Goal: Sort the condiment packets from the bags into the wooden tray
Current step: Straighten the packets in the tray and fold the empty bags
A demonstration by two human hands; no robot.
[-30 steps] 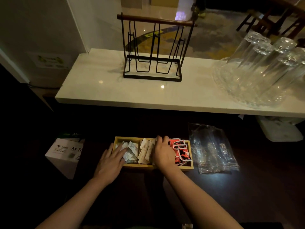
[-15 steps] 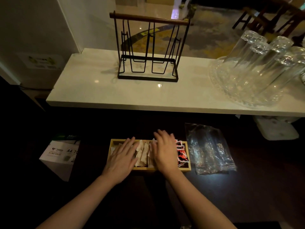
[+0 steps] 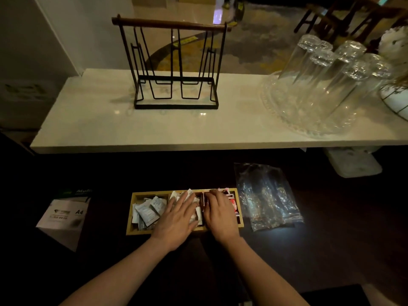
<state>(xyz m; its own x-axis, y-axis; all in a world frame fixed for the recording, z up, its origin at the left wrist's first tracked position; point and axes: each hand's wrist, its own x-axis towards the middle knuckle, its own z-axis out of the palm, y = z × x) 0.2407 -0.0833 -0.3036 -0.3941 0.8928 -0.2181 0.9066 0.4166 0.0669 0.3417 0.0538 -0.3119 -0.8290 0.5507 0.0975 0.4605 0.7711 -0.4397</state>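
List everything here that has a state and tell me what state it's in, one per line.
wooden tray: packets in all three compartments
plastic bag: flat, looks empty
left hand: open, flat on middle packets
right hand: fingers bent over red packets
glasses: upside down on glass tray
wire rack: upright, empty

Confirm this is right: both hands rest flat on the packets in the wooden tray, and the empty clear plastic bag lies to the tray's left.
Not quite. The head view shows the clear plastic bag lying to the right of the wooden tray, not its left. The rest holds: the left hand and right hand rest flat on the packets.
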